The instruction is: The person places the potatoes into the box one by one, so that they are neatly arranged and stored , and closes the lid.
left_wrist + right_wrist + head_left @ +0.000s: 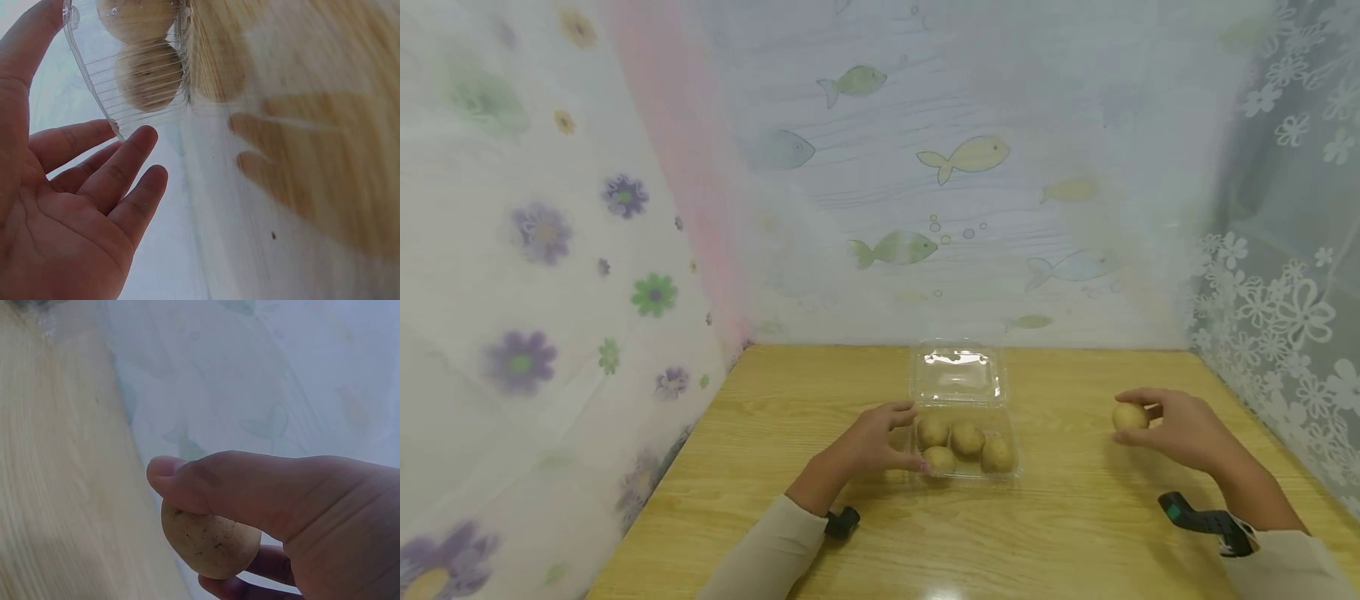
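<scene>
A clear plastic clamshell container [958,477] stands on the table with its lid [958,379] raised at the back. Several small potatoes [967,437] lie inside it. My left hand [868,437] is at its left side, thumb by the front rim and fingers by the rear corner. In the left wrist view, the fingers of that hand [81,194] are spread and fairly straight, touching the container's edge [94,87]. Away to the right, my right hand [1187,429] pinches one potato [1129,417] above the table; the right wrist view shows the thumb across this potato [209,544].
The wooden table [820,533] reaches back to a fish-print curtain [970,250]. A flower-print curtain [535,292] hangs along the left, and a sheer floral one [1285,308] along the right. Each wrist carries a black camera mount [1206,521].
</scene>
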Demonstrator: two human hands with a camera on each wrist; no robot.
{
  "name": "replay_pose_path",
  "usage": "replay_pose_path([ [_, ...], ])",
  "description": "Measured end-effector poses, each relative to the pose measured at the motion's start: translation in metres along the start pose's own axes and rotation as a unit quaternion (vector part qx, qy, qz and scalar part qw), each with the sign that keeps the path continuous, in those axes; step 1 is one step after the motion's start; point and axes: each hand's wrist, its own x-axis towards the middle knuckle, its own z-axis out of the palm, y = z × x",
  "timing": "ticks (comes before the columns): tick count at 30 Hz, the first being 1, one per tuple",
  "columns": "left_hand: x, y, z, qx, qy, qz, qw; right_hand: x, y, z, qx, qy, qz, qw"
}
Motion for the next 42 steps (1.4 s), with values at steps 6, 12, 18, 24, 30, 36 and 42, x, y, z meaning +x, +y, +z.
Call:
replay_pose_path([
  [6, 0.0, 0.001, -0.001, -0.007, 0.005, -0.001, 1.0, 0.006, -0.009, -0.003, 0.007, 0.012, -0.015, 0.9998],
  [12, 0.0, 0.002, -0.003, -0.006, 0.007, 0.005, 0.9999, 0.012, -0.015, -0.006, 0.004, 0.023, -0.023, 0.9995],
  [18, 0.001, 0.002, -0.004, -0.001, 0.012, 0.008, 0.9999, 0.018, -0.024, -0.008, 0.006, 0.025, -0.027, 0.9993],
  [24, 0.001, 0.002, -0.004, -0.009, 0.009, 0.006, 0.9999, 0.022, -0.034, -0.007, 0.013, 0.034, -0.032, 0.9988],
  [30, 0.002, 0.001, -0.003, 0.001, 0.01, 0.01, 0.9999, 0.024, -0.042, -0.002, 0.032, 0.039, -0.039, 0.998],
  [36, 0.002, 0.0, 0.0, 0.005, 0.006, 0.01, 0.9999, 0.022, -0.044, 0.005, 0.04, 0.04, -0.041, 0.9975],
  [42, 0.002, -0.002, 0.0, 0.008, 0.006, 0.008, 0.9999, 0.024, -0.051, 0.011, 0.045, 0.039, -0.044, 0.9972],
])
